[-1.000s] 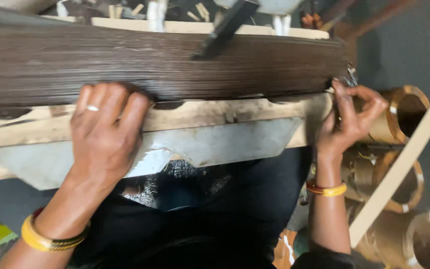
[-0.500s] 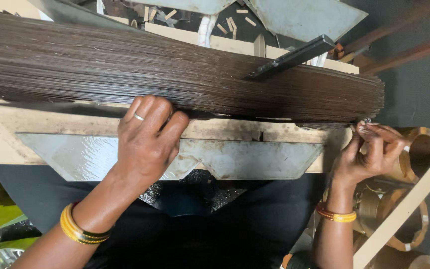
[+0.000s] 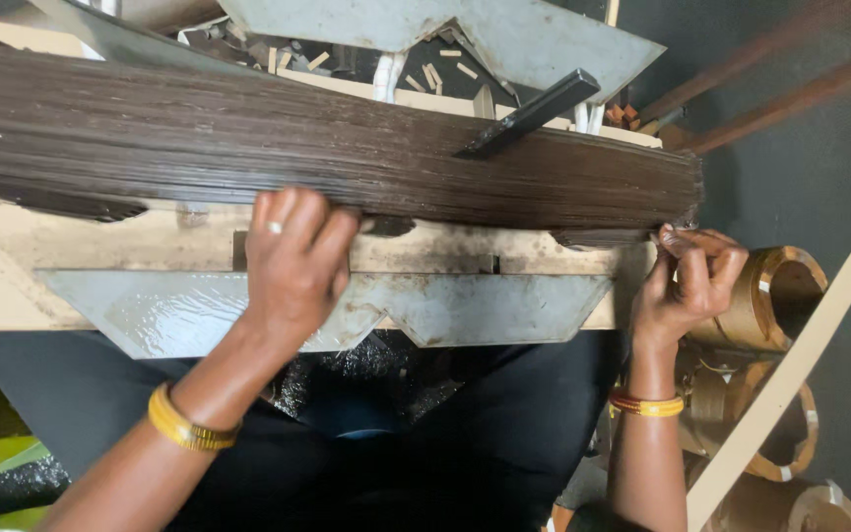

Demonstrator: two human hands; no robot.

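Observation:
A long thick stack of thin dark brown strips (image 3: 366, 148) lies across a pale wooden board (image 3: 71, 266). My left hand (image 3: 293, 261), with a ring on one finger, presses its fingertips against the stack's near edge around the middle. My right hand (image 3: 687, 281) pinches the stack's right end between thumb and fingers. A black flat bar (image 3: 529, 113) rests slanted on top of the stack. Both wrists wear yellow bangles.
A grey metal plate (image 3: 347, 310) with notched edges hangs under the board, and another plate (image 3: 465, 39) sits behind the stack. Brass-coloured rolls (image 3: 775, 296) stand at the right beside a pale wooden slat (image 3: 780, 384). Small wood chips lie at the back.
The view has shifted, so the stack and board now sit further right and lower in the frame. My right hand moved from the board's corner up to the stack's end.

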